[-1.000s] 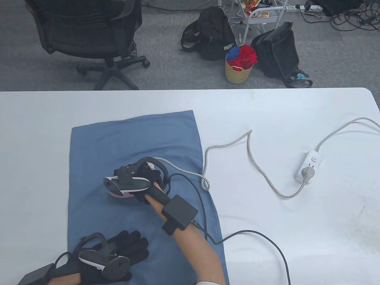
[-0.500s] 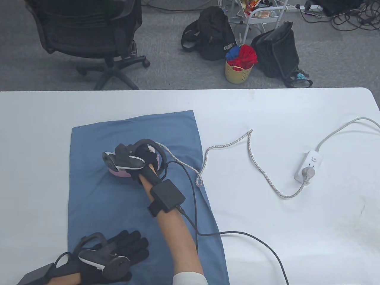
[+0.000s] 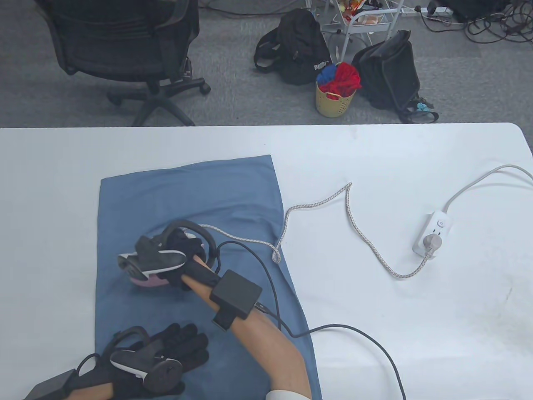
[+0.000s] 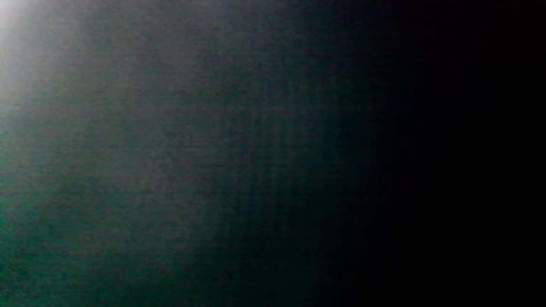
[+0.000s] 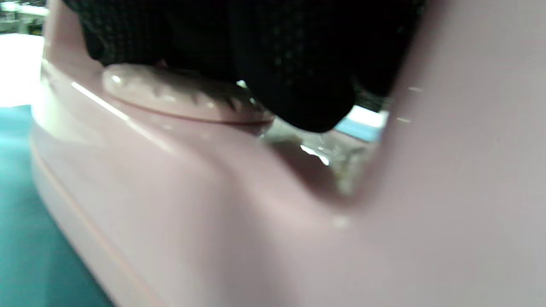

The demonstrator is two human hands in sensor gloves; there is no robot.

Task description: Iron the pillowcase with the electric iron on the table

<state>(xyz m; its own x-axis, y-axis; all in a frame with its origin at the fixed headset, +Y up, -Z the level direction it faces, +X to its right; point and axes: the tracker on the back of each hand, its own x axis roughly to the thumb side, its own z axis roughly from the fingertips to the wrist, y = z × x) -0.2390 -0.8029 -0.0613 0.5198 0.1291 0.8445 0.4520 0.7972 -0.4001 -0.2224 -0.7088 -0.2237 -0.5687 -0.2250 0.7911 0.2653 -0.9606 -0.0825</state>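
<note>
A blue pillowcase [image 3: 187, 196] lies flat on the white table [image 3: 395, 158]. My right hand [image 3: 183, 254] grips the handle of a pink electric iron [image 3: 145, 282] that sits on the pillowcase's left middle. In the right wrist view the pink iron body [image 5: 213, 221] fills the frame, with my gloved fingers [image 5: 298, 85] wrapped around its handle above the teal-looking cloth [image 5: 25, 238]. My left hand [image 3: 175, 350] rests flat, fingers spread, on the pillowcase's near left part. The left wrist view is dark and shows nothing.
The iron's braided cord [image 3: 349, 212] snakes right across the table to a white power strip [image 3: 435, 233] near the right edge. A black glove cable [image 3: 354, 333] trails off the front edge. Chair, bags and a yellow basket [image 3: 335, 100] stand on the floor beyond.
My right hand first slid the iron away and to the left, then drew it back toward me and further left. The cord loop followed. My left hand has not moved.
</note>
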